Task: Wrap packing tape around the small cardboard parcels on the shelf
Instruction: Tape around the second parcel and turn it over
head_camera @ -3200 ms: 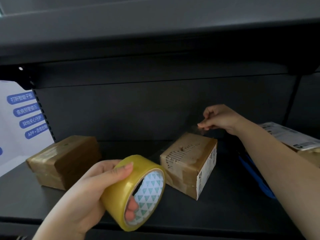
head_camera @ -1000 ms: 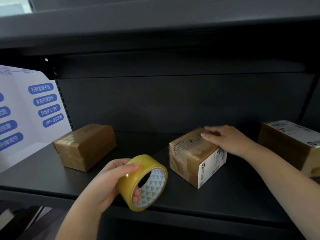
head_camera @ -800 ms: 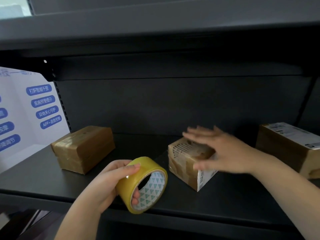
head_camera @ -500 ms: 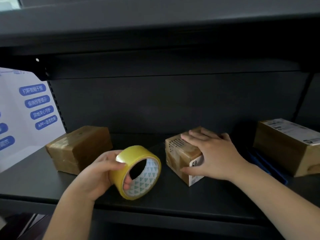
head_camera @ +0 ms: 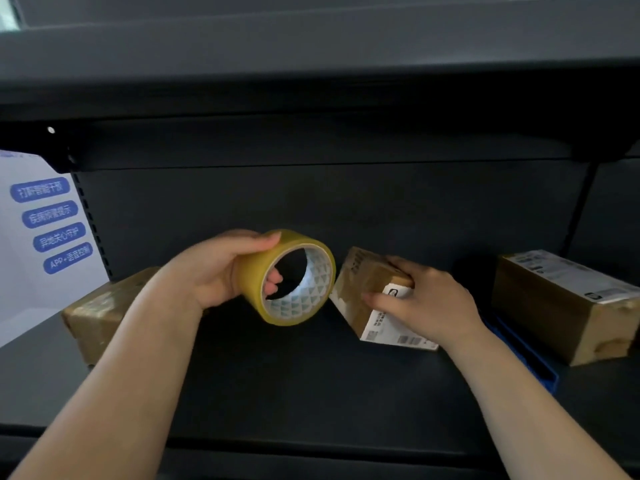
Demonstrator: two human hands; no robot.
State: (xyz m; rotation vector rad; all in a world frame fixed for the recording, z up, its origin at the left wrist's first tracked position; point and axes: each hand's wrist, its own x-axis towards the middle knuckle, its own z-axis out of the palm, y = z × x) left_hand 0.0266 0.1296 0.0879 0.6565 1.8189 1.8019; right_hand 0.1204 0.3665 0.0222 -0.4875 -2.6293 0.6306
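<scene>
— On the dark shelf (head_camera: 311, 382), near the middle and towards the back, the small parcel (head_camera: 363, 289) is tipping up onto one edge, its white label side facing the front.

— Who is holding it?

— The right hand (head_camera: 426, 306) is gripping it: the fingers are curling over the top, the thumb is pressing against the labelled side.

— And the tape?

— The tape roll (head_camera: 291, 277) is hanging in the air just beside the parcel, on its left, almost touching it. The left hand (head_camera: 214, 271) is clutching the roll, thumb lying over the yellow outer band, fingertips (head_camera: 273, 284) poking through the patterned core.

— Anything else lying there?

— A taped parcel (head_camera: 100, 317) is sitting towards the shelf's left edge, partly behind the left forearm. A longer box (head_camera: 561, 306) with a printed label on top is resting at the right edge, on something blue (head_camera: 526, 358) that I cannot make out. A white sign (head_camera: 45, 223) with blue tags is standing beyond the left end.
</scene>
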